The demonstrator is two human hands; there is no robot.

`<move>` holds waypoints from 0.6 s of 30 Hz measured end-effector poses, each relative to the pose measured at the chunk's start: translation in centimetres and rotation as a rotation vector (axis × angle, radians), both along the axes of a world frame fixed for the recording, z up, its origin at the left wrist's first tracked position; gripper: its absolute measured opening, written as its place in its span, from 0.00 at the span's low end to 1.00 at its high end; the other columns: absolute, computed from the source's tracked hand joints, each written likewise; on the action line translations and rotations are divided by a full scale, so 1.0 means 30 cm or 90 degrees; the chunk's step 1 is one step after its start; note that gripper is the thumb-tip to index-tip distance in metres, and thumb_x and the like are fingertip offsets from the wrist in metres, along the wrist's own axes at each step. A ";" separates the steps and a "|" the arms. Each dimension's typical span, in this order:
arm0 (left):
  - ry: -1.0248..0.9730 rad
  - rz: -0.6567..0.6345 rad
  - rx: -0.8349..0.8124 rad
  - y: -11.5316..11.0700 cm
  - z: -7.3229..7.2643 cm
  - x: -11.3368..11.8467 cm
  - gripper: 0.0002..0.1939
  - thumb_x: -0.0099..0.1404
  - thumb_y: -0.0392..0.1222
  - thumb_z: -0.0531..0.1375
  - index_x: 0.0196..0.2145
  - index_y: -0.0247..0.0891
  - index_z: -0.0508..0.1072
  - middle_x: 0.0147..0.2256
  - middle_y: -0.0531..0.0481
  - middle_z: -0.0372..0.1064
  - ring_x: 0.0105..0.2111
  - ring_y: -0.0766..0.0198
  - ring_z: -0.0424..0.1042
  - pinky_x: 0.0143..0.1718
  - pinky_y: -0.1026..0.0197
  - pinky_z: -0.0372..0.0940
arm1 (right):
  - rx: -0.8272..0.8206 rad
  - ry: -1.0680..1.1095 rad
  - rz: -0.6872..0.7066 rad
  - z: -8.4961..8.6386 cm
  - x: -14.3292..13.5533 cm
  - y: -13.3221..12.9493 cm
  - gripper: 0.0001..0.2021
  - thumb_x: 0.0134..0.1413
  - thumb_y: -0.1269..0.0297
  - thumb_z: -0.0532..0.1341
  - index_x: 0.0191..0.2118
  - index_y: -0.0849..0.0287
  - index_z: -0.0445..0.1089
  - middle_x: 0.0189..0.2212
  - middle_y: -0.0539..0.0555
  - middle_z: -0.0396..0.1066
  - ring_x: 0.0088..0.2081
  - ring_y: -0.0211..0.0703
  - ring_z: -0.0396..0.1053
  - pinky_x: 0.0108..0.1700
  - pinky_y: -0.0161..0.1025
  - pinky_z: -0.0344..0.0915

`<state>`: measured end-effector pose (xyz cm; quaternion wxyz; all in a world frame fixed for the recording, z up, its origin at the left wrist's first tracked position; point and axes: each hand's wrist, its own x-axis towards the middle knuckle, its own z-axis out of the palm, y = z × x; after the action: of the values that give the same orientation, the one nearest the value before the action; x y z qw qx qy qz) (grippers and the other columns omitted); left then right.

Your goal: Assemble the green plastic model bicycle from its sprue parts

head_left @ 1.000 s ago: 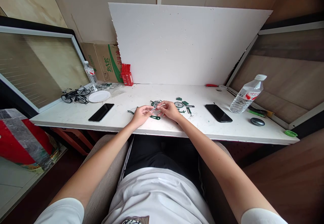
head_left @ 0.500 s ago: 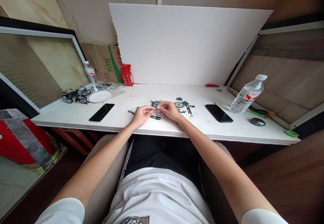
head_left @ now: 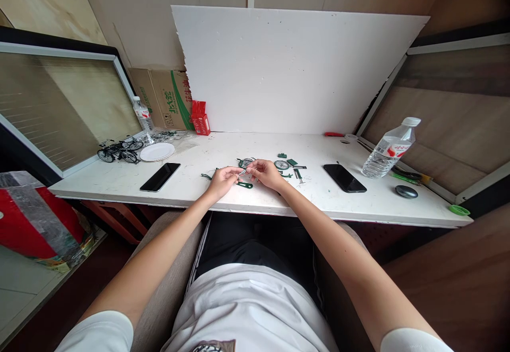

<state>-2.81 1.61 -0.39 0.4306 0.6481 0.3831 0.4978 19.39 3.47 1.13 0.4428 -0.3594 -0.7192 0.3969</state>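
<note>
Clock positions taken from the hands, 12 o'clock away from the wearer.

One left hand [head_left: 222, 183], thumb and fingers pinched on a small silvery part [head_left: 241, 172] — its exact form too small to tell. One right hand [head_left: 266, 173], fingertips closed on the same part from the 3 o'clock side. The part is held over the white table [head_left: 255, 202], between the two sets of fingertips.

One spoked wheel [head_left: 246, 163], at 12 o'clock, just beyond the fingers, partly covered. One green elongated piece [head_left: 244, 185], at 6 o'clock, near the left fingers. One second spoked wheel [head_left: 282, 165], between 2 and 3 o'clock, with a green block [head_left: 282, 155] beyond it. One dark phone [head_left: 345, 178], at 3 o'clock, well apart. One white plate [head_left: 156, 152], between 9 and 10 o'clock — black miniature bicycles [head_left: 117, 151] beside it.
</note>
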 end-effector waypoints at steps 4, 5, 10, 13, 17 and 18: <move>-0.002 -0.005 0.006 0.001 0.004 0.004 0.18 0.67 0.49 0.65 0.46 0.32 0.82 0.44 0.38 0.83 0.35 0.58 0.81 0.39 0.58 0.73 | 0.009 -0.001 0.010 0.003 0.001 -0.001 0.22 0.58 0.43 0.70 0.43 0.59 0.77 0.39 0.58 0.81 0.30 0.44 0.77 0.30 0.39 0.71; -0.003 -0.006 0.000 0.001 0.003 0.005 0.19 0.67 0.50 0.65 0.47 0.32 0.81 0.44 0.38 0.83 0.35 0.58 0.81 0.39 0.58 0.73 | 0.012 0.001 0.014 0.004 0.001 -0.001 0.22 0.58 0.43 0.70 0.43 0.59 0.77 0.39 0.58 0.81 0.29 0.44 0.77 0.31 0.39 0.71; 0.040 -0.005 -0.020 -0.001 0.002 0.005 0.21 0.67 0.53 0.65 0.46 0.31 0.81 0.42 0.37 0.82 0.32 0.60 0.79 0.35 0.60 0.70 | 0.024 0.022 0.010 0.008 -0.003 0.000 0.21 0.58 0.44 0.70 0.42 0.59 0.77 0.39 0.58 0.80 0.28 0.42 0.76 0.33 0.41 0.72; 0.079 -0.004 0.010 -0.008 0.009 0.004 0.20 0.68 0.55 0.63 0.41 0.32 0.81 0.40 0.40 0.82 0.27 0.64 0.74 0.34 0.60 0.70 | 0.021 0.027 0.008 0.009 -0.004 -0.001 0.22 0.57 0.43 0.71 0.41 0.59 0.77 0.40 0.58 0.80 0.28 0.42 0.76 0.33 0.41 0.72; 0.094 -0.001 0.021 -0.016 0.019 0.004 0.21 0.68 0.56 0.62 0.38 0.33 0.81 0.38 0.41 0.82 0.26 0.65 0.72 0.33 0.60 0.69 | 0.021 0.017 0.007 0.013 -0.003 -0.007 0.22 0.57 0.43 0.70 0.42 0.59 0.77 0.42 0.58 0.80 0.28 0.42 0.76 0.33 0.41 0.72; 0.095 -0.003 0.021 -0.017 0.020 0.004 0.21 0.68 0.57 0.62 0.38 0.33 0.81 0.38 0.41 0.82 0.26 0.64 0.72 0.32 0.60 0.68 | 0.023 0.014 0.007 0.015 -0.002 -0.009 0.22 0.57 0.43 0.70 0.42 0.59 0.77 0.42 0.58 0.80 0.28 0.42 0.76 0.33 0.41 0.72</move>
<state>-2.68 1.09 0.22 0.3913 0.6911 0.4047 0.4532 19.31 3.21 1.57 0.4548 -0.3432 -0.7235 0.3898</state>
